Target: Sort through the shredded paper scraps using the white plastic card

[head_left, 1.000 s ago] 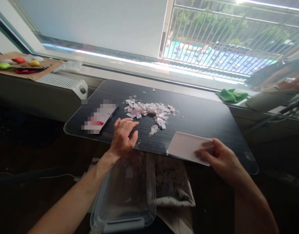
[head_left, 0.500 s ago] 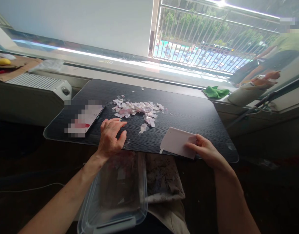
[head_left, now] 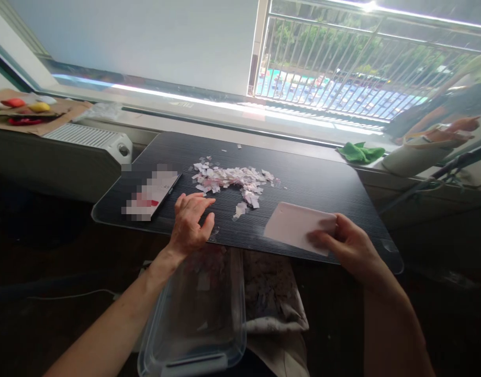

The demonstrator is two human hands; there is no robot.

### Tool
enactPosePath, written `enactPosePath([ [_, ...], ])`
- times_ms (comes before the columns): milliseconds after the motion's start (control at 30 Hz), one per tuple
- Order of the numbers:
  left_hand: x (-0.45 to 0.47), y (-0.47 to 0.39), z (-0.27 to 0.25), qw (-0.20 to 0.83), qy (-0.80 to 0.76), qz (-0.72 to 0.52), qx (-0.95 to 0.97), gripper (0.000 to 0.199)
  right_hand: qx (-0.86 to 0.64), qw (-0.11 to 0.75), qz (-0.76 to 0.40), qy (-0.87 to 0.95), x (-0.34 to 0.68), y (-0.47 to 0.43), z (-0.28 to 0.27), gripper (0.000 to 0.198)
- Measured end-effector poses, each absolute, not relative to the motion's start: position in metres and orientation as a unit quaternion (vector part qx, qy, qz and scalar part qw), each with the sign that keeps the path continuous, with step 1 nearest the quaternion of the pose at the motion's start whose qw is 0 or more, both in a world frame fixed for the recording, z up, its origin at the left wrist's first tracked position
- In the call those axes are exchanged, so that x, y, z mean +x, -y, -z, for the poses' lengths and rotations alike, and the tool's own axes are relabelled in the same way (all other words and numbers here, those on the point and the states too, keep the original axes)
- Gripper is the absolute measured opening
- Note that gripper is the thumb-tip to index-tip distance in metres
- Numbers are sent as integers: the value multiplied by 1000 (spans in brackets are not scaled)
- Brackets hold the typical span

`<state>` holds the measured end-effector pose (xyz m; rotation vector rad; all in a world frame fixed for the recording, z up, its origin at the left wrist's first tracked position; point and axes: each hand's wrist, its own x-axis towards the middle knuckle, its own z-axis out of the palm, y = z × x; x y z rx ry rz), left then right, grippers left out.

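Small torn bits of pale paper (head_left: 240, 179) lie in a loose heap on the dark tabletop (head_left: 322, 183). Over the table's front edge hovers my left hand (head_left: 192, 220), fingers apart and nothing in them, just in front of the heap. At the right, my right hand (head_left: 348, 243) pinches a pale flat card or scraper sheet (head_left: 299, 225) between thumb and fingers, its far edge close to the tabletop. Below the edge, a clear plastic bin (head_left: 240, 314) stands with some paper bits inside.
A phone-like slab (head_left: 161, 193), partly pixelated, lies on the table's left side. Behind the table a green cloth (head_left: 360, 152) and a pale pot (head_left: 409, 154) sit on the sill. A white radiator (head_left: 94, 141) stands at left. A cable (head_left: 75, 296) crosses the floor.
The whole view has shifted, so everything sits further right. The pale card is tilted a little differently in my right hand; a small strip at its left edge no longer shows. The heap looks unchanged.
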<state>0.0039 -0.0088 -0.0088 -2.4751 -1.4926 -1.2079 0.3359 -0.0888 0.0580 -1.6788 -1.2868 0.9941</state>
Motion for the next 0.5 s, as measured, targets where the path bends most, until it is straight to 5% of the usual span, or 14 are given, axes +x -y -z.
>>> enactPosePath([
  [500, 5, 10, 8, -27, 496, 374, -783, 30, -633, 416, -342, 557, 263, 53, -45, 23],
])
